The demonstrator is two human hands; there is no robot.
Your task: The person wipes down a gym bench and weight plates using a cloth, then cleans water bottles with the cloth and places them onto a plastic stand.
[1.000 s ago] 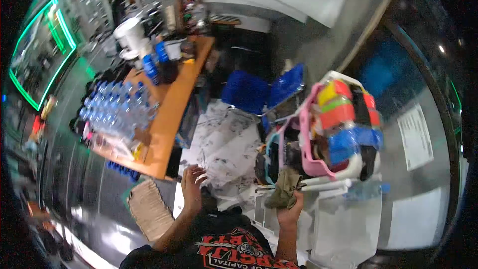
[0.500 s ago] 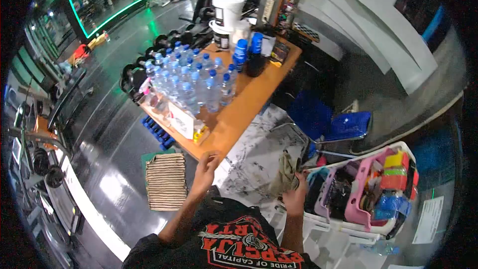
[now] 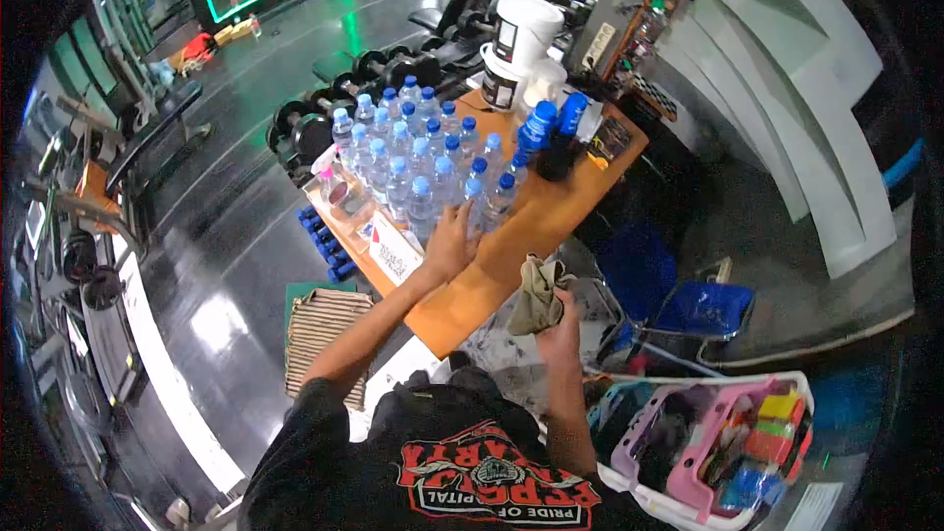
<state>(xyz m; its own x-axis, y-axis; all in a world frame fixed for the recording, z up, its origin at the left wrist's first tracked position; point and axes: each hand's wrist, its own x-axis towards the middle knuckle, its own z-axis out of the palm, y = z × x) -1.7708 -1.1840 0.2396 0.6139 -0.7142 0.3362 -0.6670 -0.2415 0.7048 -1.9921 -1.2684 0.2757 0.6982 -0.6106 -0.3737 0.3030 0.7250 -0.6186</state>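
Dark, glossy gym floor (image 3: 231, 270) surrounds a wooden table (image 3: 457, 313) crowded with water bottles (image 3: 421, 149). They stand upright, long axes vertical, just beyond the left hand (image 3: 449, 248) on the far side; the right hand (image 3: 559, 324) is farther from them, off to the right by the table's near edge. Left fingers are partly curled at the nearest bottles — I cannot tell whether they grip one. Right fingers are closed round a crumpled olive cloth (image 3: 537, 300). The bottles are clear, with light and dark blue caps — closely packed.
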